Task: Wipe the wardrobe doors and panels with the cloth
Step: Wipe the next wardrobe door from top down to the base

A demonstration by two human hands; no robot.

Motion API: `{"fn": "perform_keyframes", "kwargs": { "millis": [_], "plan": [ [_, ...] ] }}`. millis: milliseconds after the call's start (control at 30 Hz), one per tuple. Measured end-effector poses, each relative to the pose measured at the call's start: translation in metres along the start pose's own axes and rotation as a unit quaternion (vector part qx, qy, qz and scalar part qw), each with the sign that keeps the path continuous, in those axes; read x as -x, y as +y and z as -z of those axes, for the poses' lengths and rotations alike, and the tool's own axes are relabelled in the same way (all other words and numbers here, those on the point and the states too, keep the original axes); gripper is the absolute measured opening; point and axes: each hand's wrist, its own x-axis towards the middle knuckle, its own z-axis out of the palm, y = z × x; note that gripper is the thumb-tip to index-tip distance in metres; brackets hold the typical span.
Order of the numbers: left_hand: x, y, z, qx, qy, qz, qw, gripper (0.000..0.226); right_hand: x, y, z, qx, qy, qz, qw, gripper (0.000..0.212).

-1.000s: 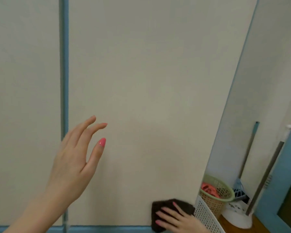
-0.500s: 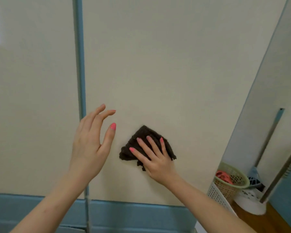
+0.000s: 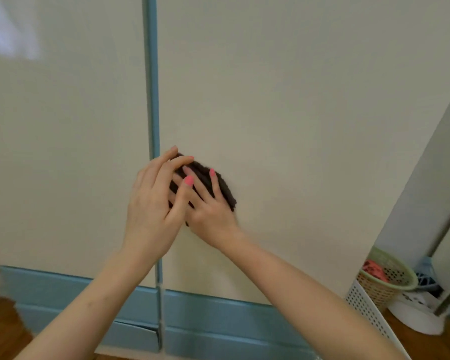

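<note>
While our right hand pressed the cloth flat on the door, fingers spread, our left hand overlapped it, fingers together; the unwiped panel lay up and right.

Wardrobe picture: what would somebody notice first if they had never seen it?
Probably the dark cloth in the middle, pressed flat on the cream wardrobe door by the right hand, with the left hand overlapping it. Next, the blue strip between the doors, and the basket at bottom right.
</note>
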Motion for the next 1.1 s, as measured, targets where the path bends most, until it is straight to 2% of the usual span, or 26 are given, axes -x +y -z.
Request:
{"fn": "perform_keyframes", "kwargs": {
  "millis": [67, 100, 200, 267, 367, 433, 567, 767, 933, 1033, 1100],
  "plan": [
    [0.001, 0.001, 0.000, 0.005, 0.010, 0.004, 1.000, 0.037, -0.005, -0.019, -0.010, 0.001, -0.002, -0.049, 0.999, 0.061],
    [0.002, 0.002, -0.001, 0.004, 0.012, 0.004, 1.000, 0.036, 0.004, -0.027, -0.015, -0.001, -0.026, -0.036, 0.999, 0.063],
    [0.006, 0.003, -0.008, -0.004, 0.002, 0.010, 1.000, 0.033, 0.055, -0.051, -0.032, 0.004, -0.119, 0.124, 0.985, 0.044],
    [0.010, 0.006, -0.012, -0.001, 0.002, 0.021, 1.000, 0.032, 0.090, -0.065, -0.035, 0.059, -0.227, 0.224, 0.946, 0.044],
    [0.017, 0.009, -0.013, -0.007, -0.001, 0.007, 1.000, 0.031, 0.146, -0.070, -0.044, 0.072, -0.324, 0.293, 0.897, 0.044],
    [0.022, 0.010, -0.013, -0.009, -0.010, 0.003, 1.000, 0.031, 0.173, -0.059, -0.039, 0.097, -0.348, 0.290, 0.886, 0.041],
    [0.024, 0.015, -0.019, 0.009, -0.016, 0.025, 1.000, 0.031, 0.225, -0.003, -0.004, 0.071, -0.349, 0.297, 0.886, 0.050],
    [0.023, 0.045, -0.047, 0.045, -0.048, -0.006, 0.998, 0.032, 0.275, 0.074, 0.062, 0.099, -0.368, 0.299, 0.875, 0.072],
    [0.023, 0.070, -0.068, 0.069, -0.067, -0.032, 0.995, 0.033, 0.295, 0.120, 0.111, 0.117, -0.406, 0.275, 0.864, 0.103],
    [0.022, 0.079, -0.074, 0.086, -0.071, -0.042, 0.993, 0.033, 0.294, 0.151, 0.136, 0.139, -0.386, 0.272, 0.871, 0.105],
    [0.018, 0.083, -0.079, 0.096, -0.069, -0.040, 0.992, 0.033, 0.281, 0.173, 0.148, 0.165, -0.348, 0.275, 0.881, 0.099]
  ]
}}
